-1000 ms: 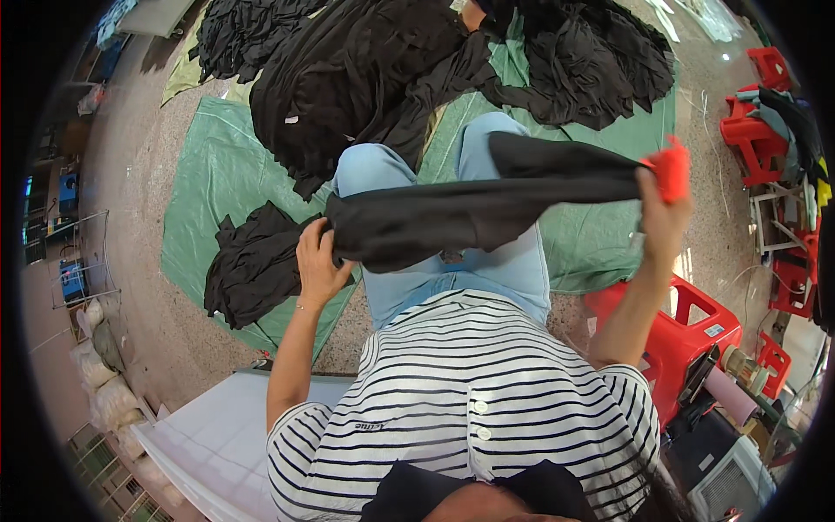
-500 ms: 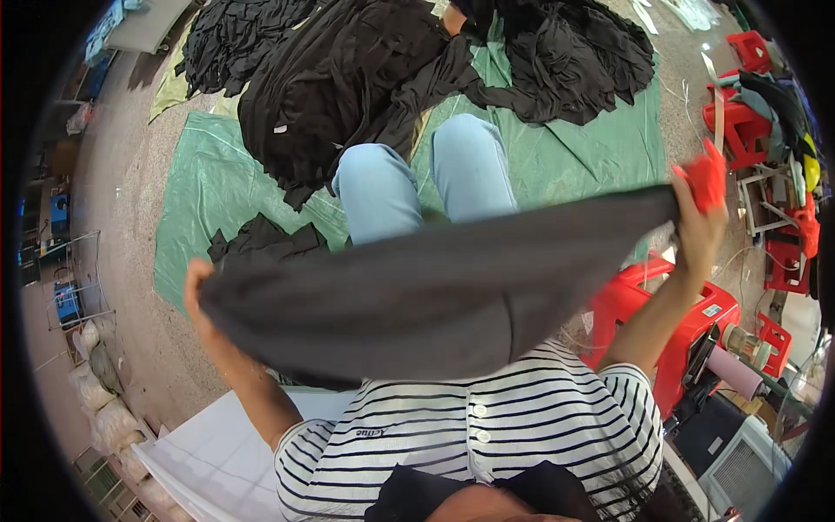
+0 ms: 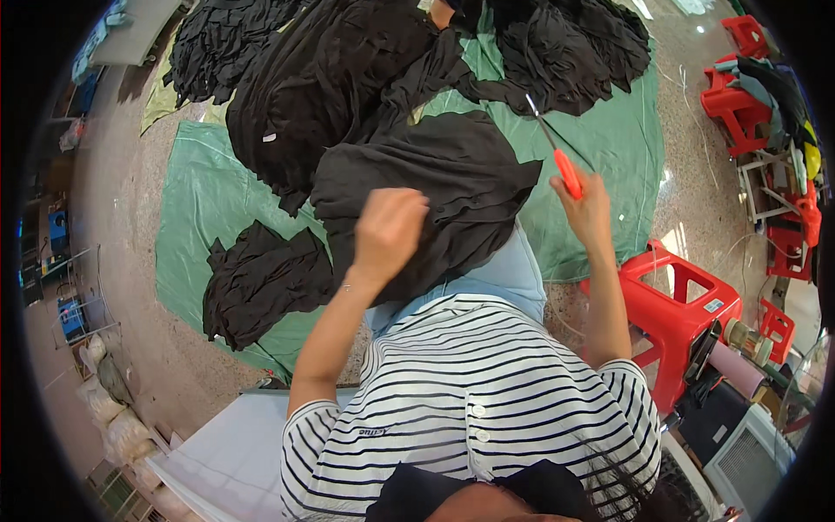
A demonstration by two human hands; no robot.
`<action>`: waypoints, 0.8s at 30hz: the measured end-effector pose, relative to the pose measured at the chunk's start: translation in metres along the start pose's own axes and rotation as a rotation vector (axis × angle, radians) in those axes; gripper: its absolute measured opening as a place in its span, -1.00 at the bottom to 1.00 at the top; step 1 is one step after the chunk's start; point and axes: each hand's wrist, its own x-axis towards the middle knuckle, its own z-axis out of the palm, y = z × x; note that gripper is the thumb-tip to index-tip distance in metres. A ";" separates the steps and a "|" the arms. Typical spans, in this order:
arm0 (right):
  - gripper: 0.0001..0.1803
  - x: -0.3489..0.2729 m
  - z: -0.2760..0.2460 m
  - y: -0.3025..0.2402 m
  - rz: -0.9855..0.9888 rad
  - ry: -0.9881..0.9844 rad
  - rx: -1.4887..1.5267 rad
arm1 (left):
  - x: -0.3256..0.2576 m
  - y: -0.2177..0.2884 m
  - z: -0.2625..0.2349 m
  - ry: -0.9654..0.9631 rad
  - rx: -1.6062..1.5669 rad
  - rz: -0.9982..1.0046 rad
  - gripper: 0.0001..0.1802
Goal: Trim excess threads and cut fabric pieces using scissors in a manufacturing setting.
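A black garment (image 3: 435,183) lies spread over my lap, hiding my knees and most of my jeans (image 3: 504,270). Above its near left part is my left hand (image 3: 389,228), slightly blurred, with its fingers curled closed; what is inside them, if anything, is hidden. My right hand (image 3: 587,209), off the garment's right edge, grips a red-handled tool (image 3: 568,172) with a long slim metal blade that points away and to the left.
Ahead, several black cloth heaps (image 3: 330,87) lie on a green sheet (image 3: 196,183); a smaller black heap (image 3: 265,283) is at left. A red stool (image 3: 683,300) stands at my right, a white board (image 3: 235,444) at lower left. Part of another person's skin (image 3: 441,13) shows at the top.
The black garment, stretched between my raised hands before, now rests on my lap. My left hand has moved right, my right hand inward, and the tool's blade has swung leftward.
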 end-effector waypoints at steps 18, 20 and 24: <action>-0.62 -0.112 -0.036 -0.033 -0.096 -0.230 0.058 | -0.012 0.002 0.037 -0.276 -0.258 -0.106 -0.65; -0.65 -0.113 -0.041 -0.041 -0.070 -0.295 0.027 | -0.022 0.001 0.039 -0.206 -0.237 -0.088 -0.67; -0.67 -0.117 -0.048 -0.051 -0.091 -0.302 0.043 | -0.034 -0.003 0.034 -0.189 -0.242 -0.075 -0.70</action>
